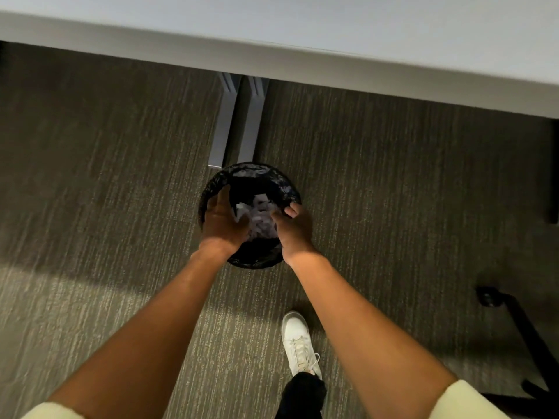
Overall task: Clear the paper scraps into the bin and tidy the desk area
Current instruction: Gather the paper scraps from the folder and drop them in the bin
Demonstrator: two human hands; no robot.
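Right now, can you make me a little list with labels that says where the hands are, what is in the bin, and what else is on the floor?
left hand: over the bin's left rim, fingers spread
right hand: over the bin's right rim
bin: round, black liner, on the carpet in front of the desk leg
paper scraps: white, between the hands, over the bin's opening
held or falling: cannot tell
desk: white edge above the bin
desk leg: grey, just behind the bin
shoe: white, near the bin
chair base: black, far right

Pale cream sleeves (465,402) pushed up, white laced sneaker (299,343), black trousers (302,394).
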